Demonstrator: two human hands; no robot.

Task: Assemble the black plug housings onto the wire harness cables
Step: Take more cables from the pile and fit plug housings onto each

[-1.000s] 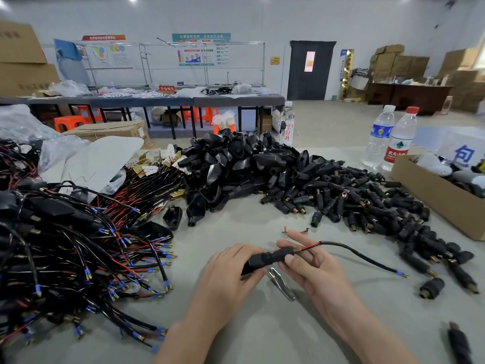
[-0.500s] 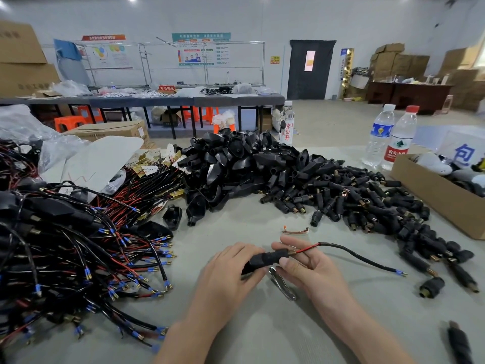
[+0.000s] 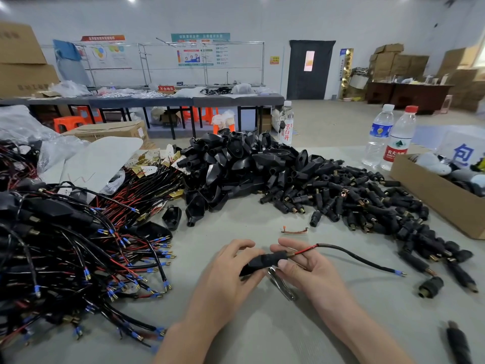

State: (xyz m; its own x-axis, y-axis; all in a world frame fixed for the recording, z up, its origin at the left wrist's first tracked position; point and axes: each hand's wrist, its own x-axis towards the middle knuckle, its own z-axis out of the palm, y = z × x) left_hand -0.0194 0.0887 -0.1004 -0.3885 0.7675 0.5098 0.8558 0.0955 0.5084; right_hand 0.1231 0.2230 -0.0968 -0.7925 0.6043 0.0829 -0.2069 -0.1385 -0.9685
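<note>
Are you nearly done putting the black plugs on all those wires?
Not nearly. The tangled heap of black cables on the left already seems to carry housings. The left hand and right hand hold one black cylindrical plug housing on a black blue-tipped cable. A big pile of loose black plug housings and a bundle of bare red-and-black wires remain.

Glossy black plastic shells [image 3: 236,164] heap at 12 o'clock on a matt grey bench [image 3: 262,332], beside matt black connectors [image 3: 354,195] tipped in brass-coloured metal at 2 o'clock. At centre, a matt black plug housing [image 3: 265,260] shows above a shiny metal tool [image 3: 282,286]; a plain brown cardboard box [image 3: 433,198] stands at 3 o'clock.
</note>
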